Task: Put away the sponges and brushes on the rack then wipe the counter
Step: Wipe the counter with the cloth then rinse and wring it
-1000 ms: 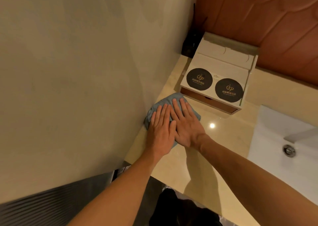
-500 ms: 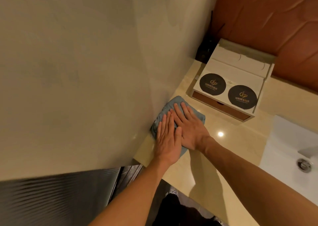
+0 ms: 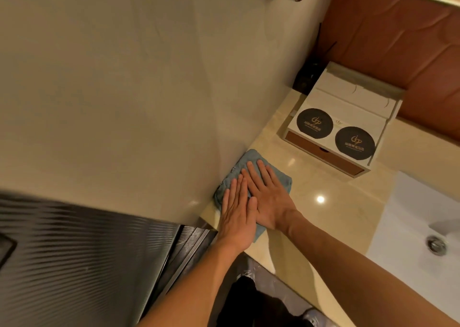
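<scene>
Warm, dim yellowish light fills the scene. A small round glare spot sits on the glossy table [image 3: 321, 199], a lamp mirrored from overhead. The forearms throw soft shadows on the table under and beside them. The wide-angle lens bends the wall [image 3: 124, 90] and stretches things near the edges. The ribbed dark panel [image 3: 87, 264] at lower left is smeared and shows wavy banding; the centre is fairly sharp.

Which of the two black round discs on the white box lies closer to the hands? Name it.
The black disc on the wall side of the white box. It lies closer to both hands than the other disc, which sits toward the sink.
</scene>
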